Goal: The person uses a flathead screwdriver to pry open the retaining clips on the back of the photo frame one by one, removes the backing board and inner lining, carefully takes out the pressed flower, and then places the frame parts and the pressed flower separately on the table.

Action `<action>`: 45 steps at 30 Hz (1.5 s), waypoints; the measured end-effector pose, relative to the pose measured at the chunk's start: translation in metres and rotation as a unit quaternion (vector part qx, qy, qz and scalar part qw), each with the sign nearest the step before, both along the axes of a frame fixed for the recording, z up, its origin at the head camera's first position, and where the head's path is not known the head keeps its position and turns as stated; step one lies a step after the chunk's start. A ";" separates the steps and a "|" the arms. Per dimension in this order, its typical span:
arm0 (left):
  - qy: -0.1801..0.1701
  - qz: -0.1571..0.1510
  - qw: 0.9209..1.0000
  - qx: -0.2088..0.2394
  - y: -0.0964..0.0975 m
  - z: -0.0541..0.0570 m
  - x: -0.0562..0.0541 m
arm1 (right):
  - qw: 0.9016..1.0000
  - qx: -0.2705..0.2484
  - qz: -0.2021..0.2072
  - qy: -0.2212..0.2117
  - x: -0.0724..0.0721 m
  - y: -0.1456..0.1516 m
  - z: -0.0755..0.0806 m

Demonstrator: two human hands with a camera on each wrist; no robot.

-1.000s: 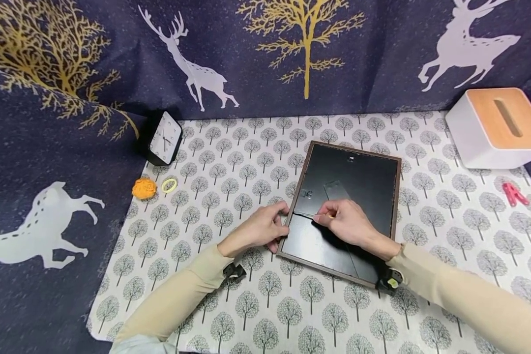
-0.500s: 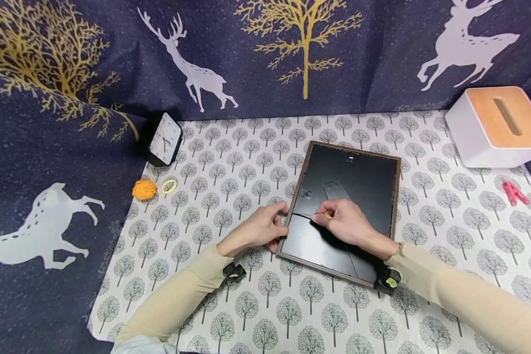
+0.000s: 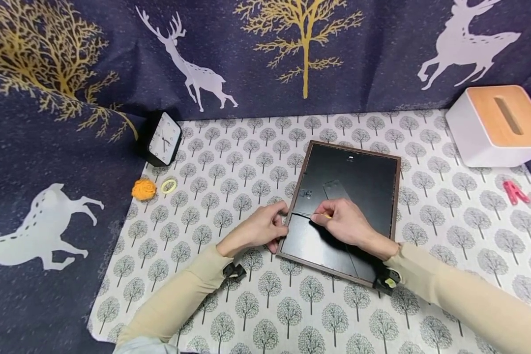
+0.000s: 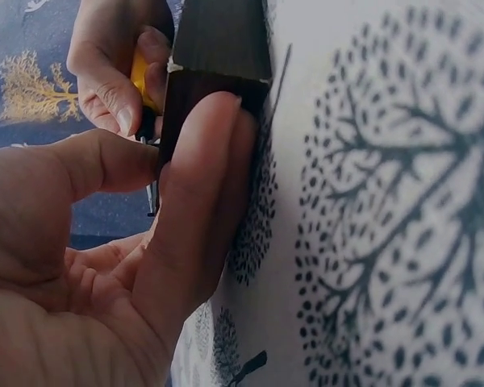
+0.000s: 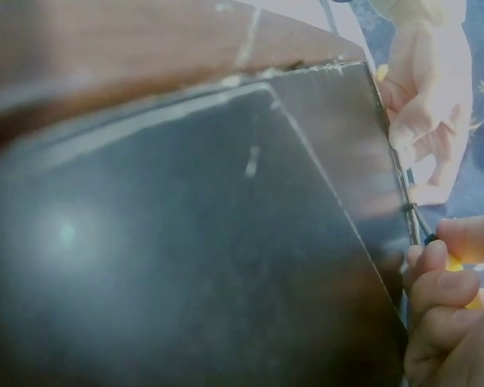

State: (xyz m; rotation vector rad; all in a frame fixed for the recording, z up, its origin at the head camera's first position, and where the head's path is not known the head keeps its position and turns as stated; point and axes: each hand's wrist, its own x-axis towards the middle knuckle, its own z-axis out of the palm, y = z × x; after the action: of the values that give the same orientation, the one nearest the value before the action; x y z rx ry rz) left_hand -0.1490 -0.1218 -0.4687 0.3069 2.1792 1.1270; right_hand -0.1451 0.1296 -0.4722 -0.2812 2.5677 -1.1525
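Note:
A picture frame (image 3: 358,172) lies face down, its black backing board and brown wooden rim showing. My left hand (image 3: 263,226) holds the frame's left rim, thumb above and curled fingers against the outer side, as the left wrist view shows. Over the backing, my right hand (image 3: 347,221) grips a thin screwdriver (image 4: 139,76) with a yellow and black handle. Its metal shaft (image 3: 302,215) points left, with the tip at the inside of the left rim. Partly under the right hand runs the frame's stand leg (image 3: 335,188). A metal hanger (image 3: 306,194) sits near the left rim.
A white tissue box (image 3: 478,132) with a wooden lid stands at back right, near a red A-shaped piece (image 3: 515,192). At left are a black-cased clock (image 3: 165,138), an orange yarn ball (image 3: 144,189) and a pale yellow ring (image 3: 169,186). Tree-patterned cloth covers the table (image 3: 230,160).

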 end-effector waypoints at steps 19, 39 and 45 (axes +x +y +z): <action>-0.055 0.009 0.998 0.012 0.009 0.007 -0.063 | 0.999 0.045 0.004 0.008 -0.050 0.034 0.030; -0.078 0.049 0.994 0.053 0.013 -0.002 -0.035 | 0.995 0.046 0.084 0.001 -0.065 0.019 0.017; -0.080 0.048 0.994 0.051 0.013 -0.004 -0.034 | 0.991 0.083 0.104 0.032 -0.068 0.014 0.022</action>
State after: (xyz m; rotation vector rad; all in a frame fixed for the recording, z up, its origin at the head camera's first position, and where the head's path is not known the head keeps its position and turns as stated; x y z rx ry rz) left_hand -0.1832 -0.1088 -0.4729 0.1519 2.0178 1.2751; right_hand -0.2134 0.1440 -0.4501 -0.5391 2.5952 -0.8643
